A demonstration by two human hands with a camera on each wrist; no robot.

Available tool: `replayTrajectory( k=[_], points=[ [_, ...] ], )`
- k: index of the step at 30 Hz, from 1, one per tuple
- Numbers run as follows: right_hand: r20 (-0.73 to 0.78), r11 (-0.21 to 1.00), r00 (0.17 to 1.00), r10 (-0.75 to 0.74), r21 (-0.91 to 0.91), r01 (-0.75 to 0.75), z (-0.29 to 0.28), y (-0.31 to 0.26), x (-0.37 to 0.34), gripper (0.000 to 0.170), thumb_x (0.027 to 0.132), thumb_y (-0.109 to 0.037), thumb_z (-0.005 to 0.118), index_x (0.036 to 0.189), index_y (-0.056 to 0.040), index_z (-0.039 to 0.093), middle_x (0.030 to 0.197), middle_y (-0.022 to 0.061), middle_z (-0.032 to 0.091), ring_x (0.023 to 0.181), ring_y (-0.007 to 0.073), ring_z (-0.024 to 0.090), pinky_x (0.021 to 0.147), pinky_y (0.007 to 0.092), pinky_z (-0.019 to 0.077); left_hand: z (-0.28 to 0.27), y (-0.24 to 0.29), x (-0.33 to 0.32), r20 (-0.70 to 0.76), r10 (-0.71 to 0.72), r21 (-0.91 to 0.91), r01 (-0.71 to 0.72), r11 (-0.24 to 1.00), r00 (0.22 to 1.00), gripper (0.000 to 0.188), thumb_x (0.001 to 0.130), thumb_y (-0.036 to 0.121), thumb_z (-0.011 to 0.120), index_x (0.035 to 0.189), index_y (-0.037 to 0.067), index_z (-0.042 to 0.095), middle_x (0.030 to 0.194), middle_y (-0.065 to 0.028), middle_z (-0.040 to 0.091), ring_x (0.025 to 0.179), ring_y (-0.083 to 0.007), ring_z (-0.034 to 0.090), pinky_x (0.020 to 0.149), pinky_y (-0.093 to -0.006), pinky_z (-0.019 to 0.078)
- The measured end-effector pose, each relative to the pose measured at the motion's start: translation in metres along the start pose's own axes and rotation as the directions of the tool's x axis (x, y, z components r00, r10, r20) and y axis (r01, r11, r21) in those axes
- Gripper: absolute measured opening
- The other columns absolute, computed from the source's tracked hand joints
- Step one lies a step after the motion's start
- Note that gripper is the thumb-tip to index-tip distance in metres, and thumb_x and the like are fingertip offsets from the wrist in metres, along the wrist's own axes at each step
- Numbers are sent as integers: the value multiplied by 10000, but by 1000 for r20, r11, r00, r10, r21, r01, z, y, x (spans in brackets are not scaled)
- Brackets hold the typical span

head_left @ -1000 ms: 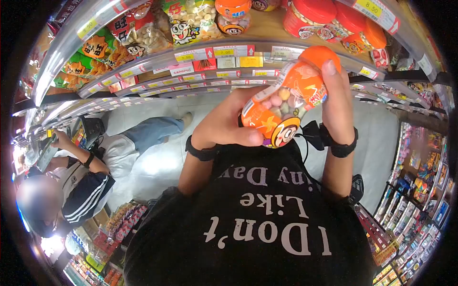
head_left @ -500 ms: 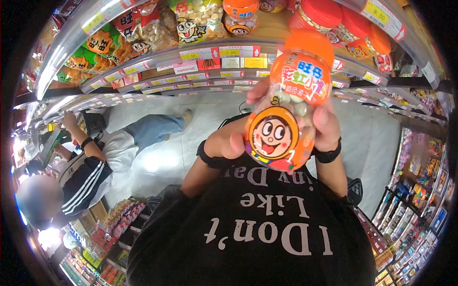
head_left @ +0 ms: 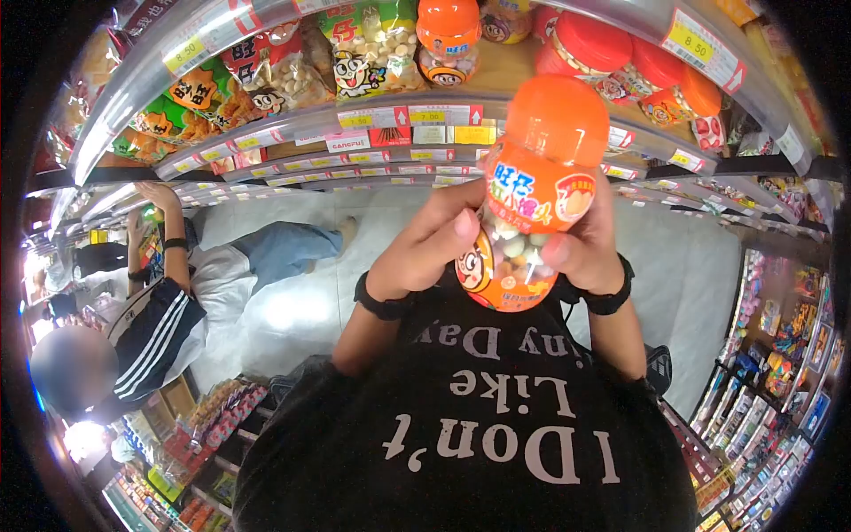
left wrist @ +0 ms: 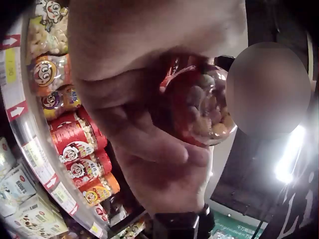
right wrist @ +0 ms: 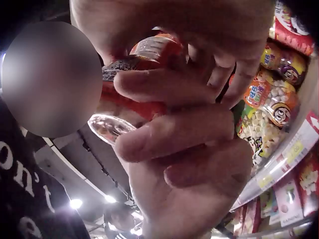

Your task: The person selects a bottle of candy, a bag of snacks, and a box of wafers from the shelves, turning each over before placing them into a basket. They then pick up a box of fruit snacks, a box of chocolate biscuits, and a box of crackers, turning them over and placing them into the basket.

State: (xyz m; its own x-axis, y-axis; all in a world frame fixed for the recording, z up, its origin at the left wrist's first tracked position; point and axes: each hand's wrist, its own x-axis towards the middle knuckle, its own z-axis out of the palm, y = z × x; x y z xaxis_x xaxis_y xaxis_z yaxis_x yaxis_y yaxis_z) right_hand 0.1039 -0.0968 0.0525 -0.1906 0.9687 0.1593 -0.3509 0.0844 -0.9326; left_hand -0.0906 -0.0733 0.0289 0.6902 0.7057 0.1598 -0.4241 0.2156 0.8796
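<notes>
A clear snack jar (head_left: 523, 239) with a big orange cap and a cartoon face on its label stands tilted in front of my chest, small pale balls showing inside. My left hand (head_left: 425, 248) holds it from the left, thumb along its side and fingers behind it. From the right my right hand (head_left: 592, 253) grips the same jar, thumb on the front of the lower part. The jar's rounded base (left wrist: 212, 107) shows in the left wrist view. In the right wrist view, curled fingers (right wrist: 174, 134) partly hide the orange label.
Ahead is a shelf with bagged snacks (head_left: 377, 53), a similar orange-capped jar (head_left: 448, 40) and red-lidded tubs (head_left: 589, 44). Price tags (head_left: 408, 116) line its edge. To the left another person (head_left: 164, 328) reaches toward the shelves. More stocked shelves (head_left: 771, 355) stand at right.
The jar has gone from tilted sideways to more upright and turned about its axis, so the cartoon face has moved to the left side. Both hands have shifted their hold. The other person's arms have risen.
</notes>
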Motion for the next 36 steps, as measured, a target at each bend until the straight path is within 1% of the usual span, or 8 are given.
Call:
replayTrajectory(
  k=[6,9,12,20,23,25,27,36],
  points=[
    [-18,995,996,83,48,-82,-5,9,-4,814,876,-333,770,1492,0,356,1355,81,554,1232,160,529,1054,332,409,2,1,4,23,-23,-40,24,999,999,586,1058,436,440,1341,-73,511,1165,-96,658,1070,-160,614,959,-304,465],
    [-53,987,989,134,92,-129,-4,3,-7,716,954,-347,687,1486,3,360,1345,80,559,1206,152,541,1027,317,430,15,15,10,-146,22,111,-6,994,989,480,1058,359,486,1245,-75,570,1110,-88,663,1008,-139,610,901,-292,475],
    [-52,992,998,37,-118,-43,2,0,-1,648,990,-301,638,1481,19,362,1368,90,553,1216,172,541,1068,360,399,10,15,11,-360,64,281,43,959,931,454,1033,356,539,1133,-80,619,1020,-88,663,934,-120,602,815,-285,481],
    [16,973,998,55,-224,-50,12,-19,-3,548,1004,-313,595,1406,39,477,1322,111,595,1256,195,527,1081,355,372,10,27,15,-284,291,458,-137,878,914,473,1011,394,551,1101,-68,598,891,-101,655,831,-109,593,726,-298,489],
    [55,989,998,19,-148,-11,16,-32,3,748,879,-247,768,1461,31,388,1376,113,547,1287,204,508,1095,363,372,16,37,25,-252,395,491,-235,839,883,489,1017,409,521,1141,-61,577,903,-103,654,833,-140,607,745,-308,494],
    [157,983,979,-128,-107,146,27,-38,12,923,777,-179,870,1494,21,325,1413,115,515,1292,207,508,1097,367,379,27,49,34,-258,429,429,-296,853,866,517,1026,427,493,1190,-60,546,981,-117,639,908,-153,595,803,-309,476],
    [187,937,969,-163,-279,211,34,-58,24,1116,632,-76,940,1511,2,257,1429,128,491,1290,216,517,1086,372,409,40,65,43,-273,433,305,-350,886,859,553,1036,454,458,1246,-55,510,1090,-129,609,1019,-164,568,890,-308,442],
    [206,837,891,-405,-309,452,57,-99,57,981,737,-99,842,1495,48,236,1392,147,504,1260,206,535,1050,351,451,56,119,68,-240,462,217,-416,883,854,444,1064,397,430,1188,-14,544,1092,-64,593,1009,-107,523,902,-268,411]
  ],
)
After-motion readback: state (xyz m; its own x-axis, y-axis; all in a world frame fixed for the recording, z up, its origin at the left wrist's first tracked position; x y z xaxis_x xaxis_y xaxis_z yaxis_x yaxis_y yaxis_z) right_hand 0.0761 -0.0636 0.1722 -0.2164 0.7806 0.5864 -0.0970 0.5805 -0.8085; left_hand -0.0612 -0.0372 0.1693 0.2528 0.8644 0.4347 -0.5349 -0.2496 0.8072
